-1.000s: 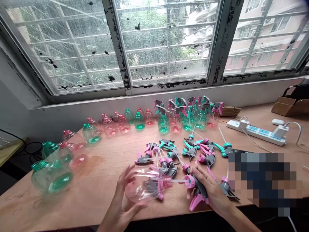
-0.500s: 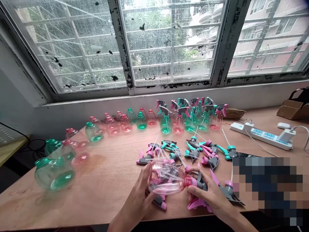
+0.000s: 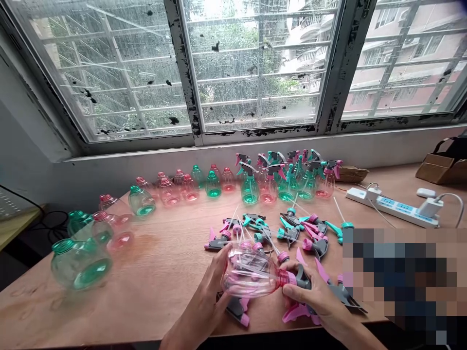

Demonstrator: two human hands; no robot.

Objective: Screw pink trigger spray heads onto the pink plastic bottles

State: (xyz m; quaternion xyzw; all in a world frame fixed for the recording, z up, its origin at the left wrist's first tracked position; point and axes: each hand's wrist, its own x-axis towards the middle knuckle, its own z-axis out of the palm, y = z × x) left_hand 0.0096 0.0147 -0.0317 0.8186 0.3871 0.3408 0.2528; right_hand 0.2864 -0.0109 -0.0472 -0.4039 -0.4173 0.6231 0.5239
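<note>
A clear pink spray bottle (image 3: 251,279) lies sideways between my two hands, just above the near part of the table. My left hand (image 3: 209,291) is closed around its base end. At the neck, the fingers of my right hand (image 3: 306,291) grip a spray head (image 3: 302,278) with a pink collar and a grey body. The collar sits against the bottle's mouth; how tightly it is seated I cannot tell. Beneath and behind the bottle lie loose spray heads (image 3: 288,236) in pink, green and grey with thin tubes.
Several open pink and green bottles (image 3: 83,265) stand along the left and back of the table (image 3: 153,282). Bottles with spray heads (image 3: 268,187) cluster at the back middle. A white power strip (image 3: 394,208) and a brown box (image 3: 441,163) are at right. A blurred patch hides the lower right.
The view has shifted slightly. Both hands keep nearly the same hold on the bottle and spray head; the bottle's base end looks slightly turned.
</note>
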